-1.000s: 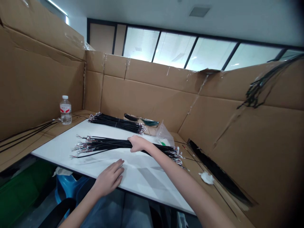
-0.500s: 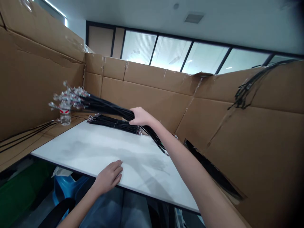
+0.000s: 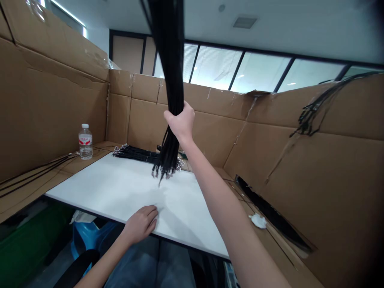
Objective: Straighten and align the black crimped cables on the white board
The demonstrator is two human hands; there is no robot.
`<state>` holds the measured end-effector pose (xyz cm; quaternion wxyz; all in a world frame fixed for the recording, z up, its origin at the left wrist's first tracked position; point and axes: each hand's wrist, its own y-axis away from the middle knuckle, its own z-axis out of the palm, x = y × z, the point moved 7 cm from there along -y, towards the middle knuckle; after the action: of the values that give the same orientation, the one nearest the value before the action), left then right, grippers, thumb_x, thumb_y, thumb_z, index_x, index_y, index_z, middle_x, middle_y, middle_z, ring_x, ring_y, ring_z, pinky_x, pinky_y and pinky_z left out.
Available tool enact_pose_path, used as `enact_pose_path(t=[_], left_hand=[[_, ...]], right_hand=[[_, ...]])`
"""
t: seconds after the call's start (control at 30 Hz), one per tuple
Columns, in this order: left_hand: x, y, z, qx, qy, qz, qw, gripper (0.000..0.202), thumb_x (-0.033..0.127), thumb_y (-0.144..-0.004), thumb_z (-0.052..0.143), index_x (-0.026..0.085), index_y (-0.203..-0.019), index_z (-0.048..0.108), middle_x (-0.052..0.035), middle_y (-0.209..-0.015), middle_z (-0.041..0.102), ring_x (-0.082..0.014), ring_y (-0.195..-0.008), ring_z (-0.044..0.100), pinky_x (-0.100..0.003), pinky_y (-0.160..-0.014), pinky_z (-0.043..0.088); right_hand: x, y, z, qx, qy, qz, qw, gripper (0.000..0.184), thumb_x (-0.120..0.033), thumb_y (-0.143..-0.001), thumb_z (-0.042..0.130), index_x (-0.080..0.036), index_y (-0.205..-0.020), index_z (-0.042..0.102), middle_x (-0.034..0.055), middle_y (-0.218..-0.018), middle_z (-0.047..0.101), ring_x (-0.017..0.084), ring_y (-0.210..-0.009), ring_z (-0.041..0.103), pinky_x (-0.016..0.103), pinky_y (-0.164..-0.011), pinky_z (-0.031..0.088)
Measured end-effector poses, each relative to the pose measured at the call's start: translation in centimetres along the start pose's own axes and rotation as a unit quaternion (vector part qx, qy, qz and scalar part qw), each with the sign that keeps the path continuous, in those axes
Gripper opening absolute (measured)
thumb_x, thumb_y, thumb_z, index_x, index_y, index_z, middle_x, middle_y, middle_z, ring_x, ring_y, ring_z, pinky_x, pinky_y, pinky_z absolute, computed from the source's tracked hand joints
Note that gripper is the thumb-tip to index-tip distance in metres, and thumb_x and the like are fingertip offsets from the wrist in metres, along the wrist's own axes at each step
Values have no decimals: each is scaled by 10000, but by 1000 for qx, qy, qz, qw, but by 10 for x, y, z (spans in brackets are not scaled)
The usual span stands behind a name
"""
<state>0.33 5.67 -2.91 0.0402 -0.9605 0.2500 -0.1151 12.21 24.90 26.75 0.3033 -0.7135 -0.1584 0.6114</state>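
Observation:
My right hand [image 3: 181,122] is wrapped round a thick bundle of black cables [image 3: 172,72], held upright above the white table. The bundle's top runs out of view; its lower ends fan out, with small pale tips just over the tabletop. Behind them a second bundle of black cables [image 3: 136,153] lies flat along the table's far edge, tied with a thin band and partly hidden by the held one. My left hand [image 3: 141,222] rests at the near edge of the white table [image 3: 99,188], fingers stretched and slightly bent, holding nothing.
Cardboard walls [image 3: 207,120] enclose the table on the left, back and right. A water bottle [image 3: 85,143] stands at the back left beside loose black cables [image 3: 39,170]. More cables [image 3: 312,112] hang over the right wall. Crumpled white tissue [image 3: 258,221] lies at the right.
My right hand has swung the cable bundle from lying nearly level, pointing left, to upright, and has risen slightly. My left hand has barely moved.

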Motion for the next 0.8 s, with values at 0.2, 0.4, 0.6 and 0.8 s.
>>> enact_pose_path(t=[0.2, 0.4, 0.6, 0.8], left_hand=[[-1, 1, 0, 7, 7, -9, 1000, 328, 240, -932, 378, 145, -1171, 582, -115, -1239, 589, -248, -1130, 566, -401, -968, 495], [0, -1, -1, 13, 20, -6, 1000, 299, 200, -900, 382, 131, -1105, 588, -125, -1196, 596, -258, -1101, 567, -410, -960, 490], [-2, -6, 8, -3, 35, 1, 999, 244, 221, -870, 431, 145, -1028, 600, -124, -1073, 632, -254, -1018, 592, -421, -944, 483], [-10, -2, 15, -8, 51, -34, 998, 389, 361, -858, 519, 177, -1196, 570, -120, -1170, 634, -285, -1082, 579, -405, -923, 506]], right_hand=[[37, 14, 23, 82, -135, 138, 978, 116, -167, -711, 544, -189, -703, 431, -27, -647, 481, 104, -566, 473, 231, -532, 418], [97, 56, 71, 137, -195, 280, 930, 118, -182, -838, 548, -147, -756, 471, -21, -681, 526, 92, -593, 534, 221, -558, 467], [140, 115, 135, 127, -210, 424, 872, 197, -295, -933, 536, -104, -957, 578, 23, -812, 604, 113, -662, 590, 256, -596, 514], [159, 168, 187, 90, -221, 535, 811, 267, -302, -945, 527, -114, -1132, 560, 75, -1015, 612, 145, -798, 621, 290, -658, 544]])
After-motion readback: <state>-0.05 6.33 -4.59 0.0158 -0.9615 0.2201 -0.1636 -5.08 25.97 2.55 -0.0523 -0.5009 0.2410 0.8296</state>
